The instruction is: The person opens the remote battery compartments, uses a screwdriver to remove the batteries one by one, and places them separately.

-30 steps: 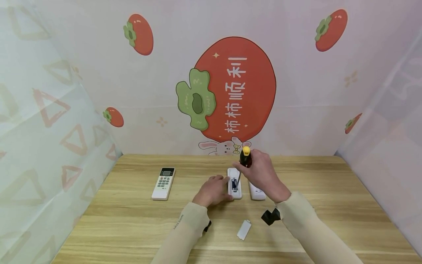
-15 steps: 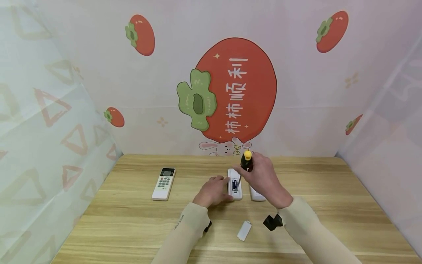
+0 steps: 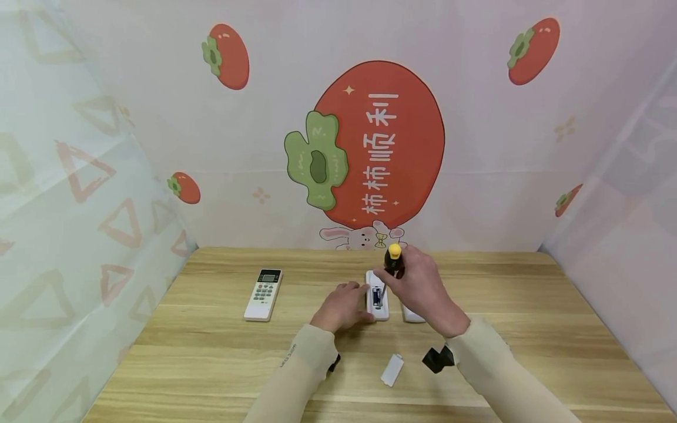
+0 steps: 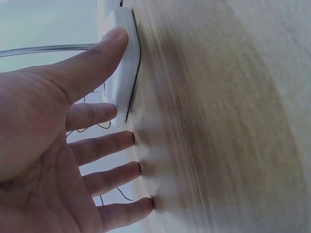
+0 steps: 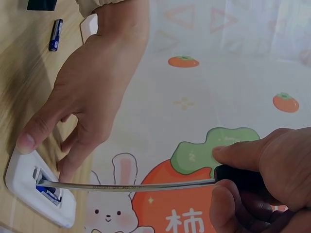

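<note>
Face down on the table lies a white remote control (image 3: 374, 278), its battery compartment uncovered. A blue battery (image 5: 48, 193) sits in that compartment. My left hand (image 3: 344, 308) steadies the remote from its left side; in the left wrist view the thumb and index finger touch the white casing (image 4: 127, 63), and the other fingertips rest on the table. My right hand (image 3: 420, 285) grips a screwdriver (image 3: 393, 258) by its black handle with a yellow end. Its metal shaft (image 5: 146, 186) runs into the compartment, where the tip meets the end near the battery.
A white battery cover (image 3: 392, 370) lies nearer on the table (image 3: 211, 364). Another white remote (image 3: 412, 315) is partly hidden under my right hand. A remote with buttons and a screen (image 3: 262, 295) lies at left. The right wrist view shows a loose battery (image 5: 56, 35).
My right hand has come slightly lower and nearer, and the screwdriver handle has shifted a little. The left hand and the remote stay in place.
</note>
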The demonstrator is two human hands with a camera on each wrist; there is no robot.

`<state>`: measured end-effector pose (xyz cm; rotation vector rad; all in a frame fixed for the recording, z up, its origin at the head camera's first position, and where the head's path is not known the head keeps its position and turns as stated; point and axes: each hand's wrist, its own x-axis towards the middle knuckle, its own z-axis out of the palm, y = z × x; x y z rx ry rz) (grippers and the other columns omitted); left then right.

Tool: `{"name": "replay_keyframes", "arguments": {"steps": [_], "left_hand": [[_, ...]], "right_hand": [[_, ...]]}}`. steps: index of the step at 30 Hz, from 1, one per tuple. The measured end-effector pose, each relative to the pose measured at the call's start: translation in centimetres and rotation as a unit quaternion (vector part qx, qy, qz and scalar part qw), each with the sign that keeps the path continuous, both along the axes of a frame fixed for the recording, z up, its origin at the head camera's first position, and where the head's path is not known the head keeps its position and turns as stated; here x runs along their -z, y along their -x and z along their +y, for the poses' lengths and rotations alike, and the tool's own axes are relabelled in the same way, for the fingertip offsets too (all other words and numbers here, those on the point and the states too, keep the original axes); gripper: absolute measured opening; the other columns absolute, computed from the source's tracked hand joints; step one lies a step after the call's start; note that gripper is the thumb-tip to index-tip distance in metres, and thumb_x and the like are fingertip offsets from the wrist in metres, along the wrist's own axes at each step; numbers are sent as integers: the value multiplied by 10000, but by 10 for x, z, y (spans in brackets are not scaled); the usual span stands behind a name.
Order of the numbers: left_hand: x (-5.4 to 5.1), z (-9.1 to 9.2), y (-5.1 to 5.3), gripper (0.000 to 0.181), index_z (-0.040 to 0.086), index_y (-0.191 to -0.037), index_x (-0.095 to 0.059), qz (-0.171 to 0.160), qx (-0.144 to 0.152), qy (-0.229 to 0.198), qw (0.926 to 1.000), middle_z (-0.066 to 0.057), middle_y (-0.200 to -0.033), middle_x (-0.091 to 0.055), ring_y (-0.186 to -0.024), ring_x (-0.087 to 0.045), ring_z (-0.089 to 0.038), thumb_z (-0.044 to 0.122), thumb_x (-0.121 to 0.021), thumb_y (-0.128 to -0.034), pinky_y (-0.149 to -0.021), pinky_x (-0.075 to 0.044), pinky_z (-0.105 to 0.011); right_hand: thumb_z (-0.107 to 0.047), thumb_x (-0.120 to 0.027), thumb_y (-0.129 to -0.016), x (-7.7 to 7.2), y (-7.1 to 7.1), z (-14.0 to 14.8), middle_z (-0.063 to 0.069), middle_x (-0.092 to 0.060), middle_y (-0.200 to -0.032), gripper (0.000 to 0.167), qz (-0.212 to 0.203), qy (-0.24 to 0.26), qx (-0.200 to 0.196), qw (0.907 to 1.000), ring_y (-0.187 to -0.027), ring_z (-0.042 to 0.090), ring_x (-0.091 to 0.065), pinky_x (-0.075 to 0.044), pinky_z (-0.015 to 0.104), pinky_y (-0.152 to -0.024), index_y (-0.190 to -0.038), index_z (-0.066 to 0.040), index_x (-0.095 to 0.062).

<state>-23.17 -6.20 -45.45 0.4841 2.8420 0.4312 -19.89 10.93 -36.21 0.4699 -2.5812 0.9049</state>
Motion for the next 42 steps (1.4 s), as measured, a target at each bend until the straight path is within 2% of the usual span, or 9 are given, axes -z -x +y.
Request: {"name": "replay_keyframes", "arguments": {"steps": [12, 19, 21, 26, 35, 42], "left_hand": [[0, 2, 0, 745, 160, -1515, -499, -5, -3, 68, 10000, -92, -1487, -512, -1353, -474, -315, 437, -778, -883, -1109, -408, -492], [1, 1, 0, 651, 179, -1458, -561, 105, 77, -31, 9999, -97, -1442, -541, -1326, -494, -329, 441, -765, -898, -1068, -439, -526], [1, 0, -1, 633, 179, -1441, -575, 153, 102, -64, 9998, -102, -1432, -548, -1320, -499, -337, 439, -767, -897, -1056, -446, -537], [0, 0, -2, 677, 144, -1453, -565, 136, 74, -41, 9999, -114, -1427, -550, -1315, -502, -339, 446, -776, -885, -1058, -448, -526], [-2, 1, -1, 735, 118, -1486, -527, 53, -5, -89, 9999, -123, -1472, -517, -1357, -466, -348, 440, -787, -879, -1091, -417, -522], [-2, 2, 0, 740, 132, -1501, -511, 9, 15, -69, 10000, -113, -1481, -511, -1356, -466, -343, 438, -783, -885, -1095, -415, -514]], "right_hand": [[-191, -890, -796, 0, -3, -2, 47, -548, -774, 322, 132, -68, -120, 9998, -649, 159, -531, -479, 295, -566, -864, -43, -611], [-173, -929, -738, 2, -12, -7, -7, -554, -721, 287, 353, -269, -738, 9963, -647, 99, -521, -479, 259, -572, -793, -102, -657], [-171, -931, -733, 3, -14, -8, -8, -553, -709, 296, 384, -334, -783, 9956, -640, 92, -503, -468, 258, -570, -771, -115, -643], [-174, -935, -728, 3, -15, -6, 0, -530, -707, 323, 290, -399, -602, 9970, -638, 106, -484, -453, 276, -570, -773, -113, -621], [-163, -922, -747, -1, -12, 1, -10, -527, -754, 306, 213, -441, -369, 9981, -669, 143, -537, -493, 302, -604, -807, -94, -630], [-131, -911, -760, 0, -9, 9, 2, -567, -804, 270, 431, -274, -359, 9981, -726, 175, -590, -541, 348, -659, -833, -84, -655]]}}
